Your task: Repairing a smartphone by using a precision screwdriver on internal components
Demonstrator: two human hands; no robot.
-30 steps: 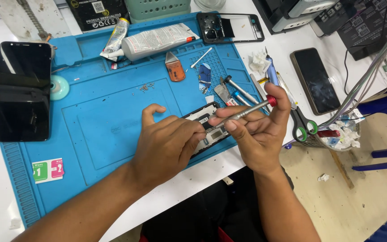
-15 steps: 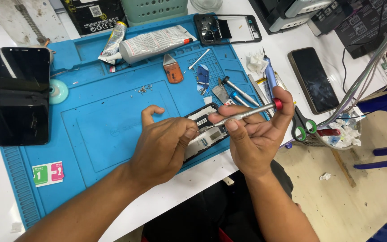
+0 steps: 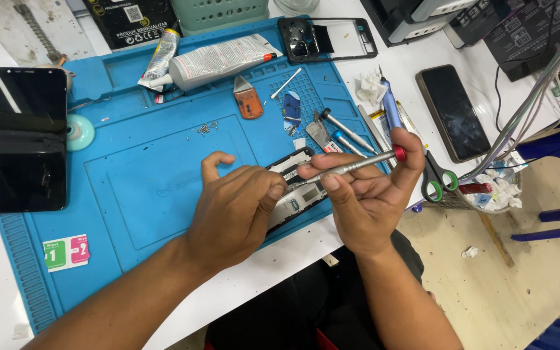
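On the blue repair mat [image 3: 131, 194], near its front edge, left hand [image 3: 234, 214] is closed around an opened phone body [image 3: 293, 188], pinning it down; thumb raised. Right hand [image 3: 367, 201] grips a slim metal screwdriver [image 3: 351, 165] with a red cap, tip aimed into the phone's internals just beside the left fingertips. Progress, judging by layout: phone is already stripped — black display panel [image 3: 27, 139] lies well apart at the mat's left, bare frame [image 3: 328, 39] at the top edge, small loose screws [image 3: 205, 128] mid-mat. So disassembly looks mostly done; board-level screw work is in hand. Glue tube [image 3: 218, 59] and orange pry tool [image 3: 247, 100] lie untouched near the top.
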